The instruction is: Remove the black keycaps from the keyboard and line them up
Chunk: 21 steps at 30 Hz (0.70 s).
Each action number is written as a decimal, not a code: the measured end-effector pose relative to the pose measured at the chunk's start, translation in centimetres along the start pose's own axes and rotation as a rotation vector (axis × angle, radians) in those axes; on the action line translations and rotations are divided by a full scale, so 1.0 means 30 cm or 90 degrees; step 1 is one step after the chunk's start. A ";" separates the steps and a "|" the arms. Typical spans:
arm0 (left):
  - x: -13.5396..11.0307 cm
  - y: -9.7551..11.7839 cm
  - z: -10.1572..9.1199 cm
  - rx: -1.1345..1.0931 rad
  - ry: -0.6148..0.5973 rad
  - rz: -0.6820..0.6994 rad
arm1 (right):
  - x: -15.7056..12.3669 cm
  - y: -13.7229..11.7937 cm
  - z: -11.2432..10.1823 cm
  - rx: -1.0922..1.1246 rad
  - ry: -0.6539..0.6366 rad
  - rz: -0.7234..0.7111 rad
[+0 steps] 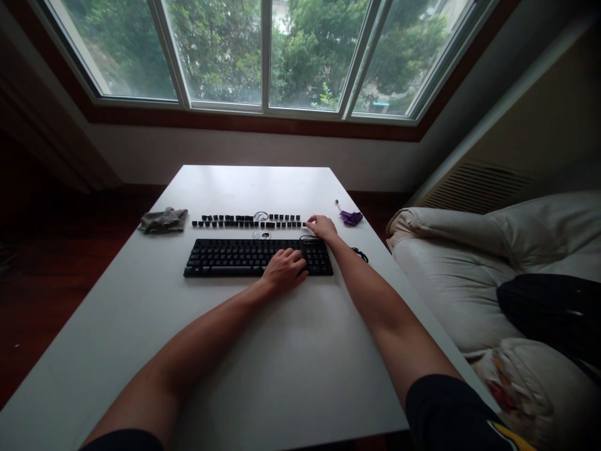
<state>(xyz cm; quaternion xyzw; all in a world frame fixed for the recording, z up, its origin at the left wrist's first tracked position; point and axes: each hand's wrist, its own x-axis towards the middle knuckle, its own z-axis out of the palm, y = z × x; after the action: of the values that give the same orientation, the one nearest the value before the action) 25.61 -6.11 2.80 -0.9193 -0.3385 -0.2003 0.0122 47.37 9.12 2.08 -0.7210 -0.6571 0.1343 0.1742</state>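
Note:
A black keyboard (225, 258) lies across the middle of the white table (263, 363). My left hand (284, 270) rests palm down on its right part, fingers apart and slightly bent, hiding some keys. Beyond the keyboard, loose black keycaps (230, 223) stand in two long rows. At the right end of the nearer row, my right hand (321, 227) has thumb and forefinger pinched on a small dark keycap (305, 224). A round whitish item (261, 216) sits among the rows, and a clear item with a dark piece (261, 235) lies just behind the keyboard.
A crumpled grey cloth (164, 220) lies at the table's left edge. Near the right edge are a purple cloth (351, 218), a thin white stick with a dark tip (338, 205) and a black cable (360, 254). A pale sofa (436, 282) stands to the right.

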 end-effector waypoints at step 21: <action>0.000 0.013 -0.005 0.017 0.004 -0.023 | -0.006 -0.034 0.003 -0.070 0.015 0.009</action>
<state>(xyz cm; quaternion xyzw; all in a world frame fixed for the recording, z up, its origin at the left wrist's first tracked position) 25.81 -6.43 2.98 -0.9122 -0.3574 -0.1993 0.0217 46.39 9.02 2.43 -0.7357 -0.6563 0.0903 0.1410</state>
